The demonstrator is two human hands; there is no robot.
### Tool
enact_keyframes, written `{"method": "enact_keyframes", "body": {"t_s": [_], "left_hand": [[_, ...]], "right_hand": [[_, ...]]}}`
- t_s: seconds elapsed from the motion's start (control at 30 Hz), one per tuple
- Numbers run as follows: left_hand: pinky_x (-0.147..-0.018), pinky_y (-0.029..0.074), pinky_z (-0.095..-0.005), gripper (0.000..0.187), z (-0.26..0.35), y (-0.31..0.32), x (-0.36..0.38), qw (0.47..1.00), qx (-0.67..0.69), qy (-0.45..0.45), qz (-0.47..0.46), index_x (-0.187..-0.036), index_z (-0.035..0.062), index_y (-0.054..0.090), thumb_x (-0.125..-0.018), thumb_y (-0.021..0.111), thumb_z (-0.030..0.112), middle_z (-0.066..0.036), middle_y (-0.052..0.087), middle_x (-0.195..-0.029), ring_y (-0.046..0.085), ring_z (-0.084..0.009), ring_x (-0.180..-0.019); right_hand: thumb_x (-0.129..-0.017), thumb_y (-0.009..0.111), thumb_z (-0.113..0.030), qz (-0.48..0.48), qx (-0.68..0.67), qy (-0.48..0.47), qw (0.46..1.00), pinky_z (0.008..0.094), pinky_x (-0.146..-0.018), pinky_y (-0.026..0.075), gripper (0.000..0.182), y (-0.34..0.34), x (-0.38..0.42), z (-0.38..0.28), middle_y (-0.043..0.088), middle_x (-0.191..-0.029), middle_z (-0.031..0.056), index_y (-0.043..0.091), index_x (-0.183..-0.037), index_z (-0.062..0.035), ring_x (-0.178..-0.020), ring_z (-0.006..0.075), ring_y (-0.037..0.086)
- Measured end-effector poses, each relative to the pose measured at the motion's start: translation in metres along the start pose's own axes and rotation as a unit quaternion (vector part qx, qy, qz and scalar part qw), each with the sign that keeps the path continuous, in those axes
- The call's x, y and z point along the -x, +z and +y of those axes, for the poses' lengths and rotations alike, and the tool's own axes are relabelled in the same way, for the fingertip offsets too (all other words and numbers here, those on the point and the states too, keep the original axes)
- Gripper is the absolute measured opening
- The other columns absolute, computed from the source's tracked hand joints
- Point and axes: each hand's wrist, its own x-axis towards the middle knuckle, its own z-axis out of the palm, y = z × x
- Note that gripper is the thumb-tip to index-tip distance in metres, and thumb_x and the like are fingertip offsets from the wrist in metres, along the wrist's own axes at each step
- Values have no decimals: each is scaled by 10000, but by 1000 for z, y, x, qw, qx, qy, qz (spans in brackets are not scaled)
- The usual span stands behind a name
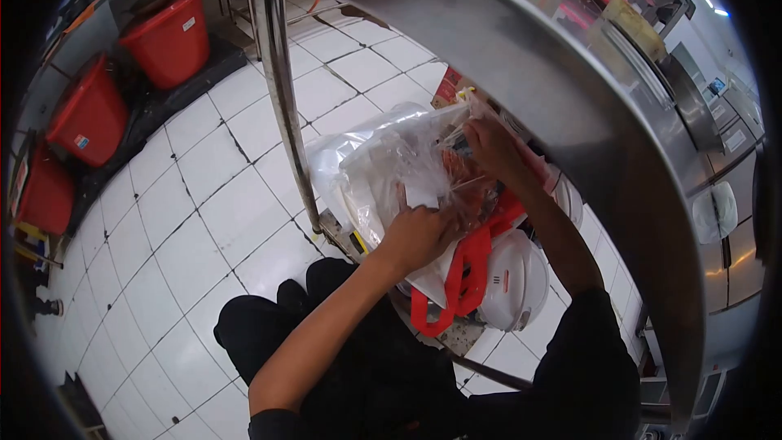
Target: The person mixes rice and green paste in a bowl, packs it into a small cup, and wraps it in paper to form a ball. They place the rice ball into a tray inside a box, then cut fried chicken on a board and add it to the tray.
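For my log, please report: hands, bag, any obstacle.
Left hand, right hand on clear plastic bag. Red straps not held. Steel table edge cuts across view.

From where I stand, the person's bent knees [257, 322] are on the near side of the clear plastic bag [375, 159], forearms bare below black sleeves [590, 342]. The left hand [417, 234] rests on the bag's near part, back upward, one finger stretched out, the others bent. The right hand [486, 144] curls at the bag's far right edge, fingertips pinched together.
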Motion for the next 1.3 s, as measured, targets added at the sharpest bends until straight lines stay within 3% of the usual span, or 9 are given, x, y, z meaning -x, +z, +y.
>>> {"method": "enact_keyframes", "body": {"t_s": [0.07, 0.27, 0.47, 0.63, 0.77, 0.87, 0.97, 1.17, 1.3], "left_hand": [[-978, 446, -520, 260, 5, 1, -3, 999, -27, 32, 18, -1089, 89, 652, -924, 572, 273, -166, 681, -1046, 639, -321, -1044], [-1005, 403, -570, 458, 1, 20, -9, 977, -182, 72, 88, -1338, 192, 566, -904, 617, 330, -172, 477, -1406, 438, -377, -1322], [-964, 428, -545, 530, -1, 31, -7, 975, -223, 24, 2, -1388, 287, 509, -881, 642, 366, -171, 474, -1396, 427, -406, -1319], [-804, 511, -472, 486, -15, 50, -21, 970, -240, 37, 32, -1343, 274, 539, -868, 638, 290, -170, 514, -1326, 563, -377, -1132], [-669, 571, -412, 352, -9, 40, -28, 988, -154, 23, 20, -1211, 222, 626, -859, 629, 211, -165, 644, -1130, 694, -331, -872], [-756, 566, -447, 326, 4, 20, -26, 992, -82, 58, -81, -1200, 156, 621, -875, 610, 172, -152, 644, -1055, 682, -345, -869], [-688, 590, -399, 157, 10, 20, -25, 993, -65, 102, 9, -947, 120, 736, -838, 643, 186, -144, 711, -880, 721, -317, -813], [-884, 537, -431, 273, -2, 10, -36, 986, 96, 94, -99, -980, 96, 735, -794, 664, 281, -147, 698, -1048, 670, -355, -999], [-968, 485, -395, 306, -1, -19, -39, 940, 285, -1, -189, -1081, 91, 715, -843, 622, 259, -146, 677, -1139, 634, -318, -1091]], "right_hand": [[-846, 669, -229, -48, -23, 33, 998, 324, -946, 458, 594, 1, -19, 8, 591, -1168, 89, 480, -1368, -17, -1035, 193, 584], [-834, 689, -227, -151, -214, 87, 961, 321, -948, 460, 607, -20, -43, 22, 599, -1162, 91, 484, -1364, -14, -1037, 190, 589], [-821, 708, -225, -158, -321, 102, 928, 318, -951, 462, 619, -38, -32, 25, 608, -1157, 94, 487, -1359, -11, -1039, 187, 595], [-811, 724, -223, -198, -340, 116, 912, 315, -954, 464, 630, -50, -19, 16, 615, -1153, 96, 490, -1356, -9, -1041, 184, 599], [-803, 737, -222, -229, -342, 134, 901, 313, -955, 465, 639, -59, -9, 6, 621, -1149, 97, 492, -1353, -7, -1043, 183, 602], [-791, 752, -217, -220, -361, 148, 894, 319, -955, 468, 664, -65, -4, 3, 619, -1153, 96, 481, -1359, -5, -1044, 182, 601], [-776, 783, -261, -199, -303, 157, 919, 335, -961, 468, 722, -75, -6, -5, 613, -1171, 115, 462, -1368, 1, -1062, 198, 599], [-715, 843, -377, -92, -48, 60, 993, 378, -1030, 428, 866, -103, 16, -52, 591, -1249, 190, 432, -1370, 13, -1185, 296, 578], [-696, 854, -357, -36, -87, 87, 992, 394, -1065, 395, 900, -111, 61, -65, 569, -1296, 187, 407, -1393, -6, -1238, 306, 545]]}}
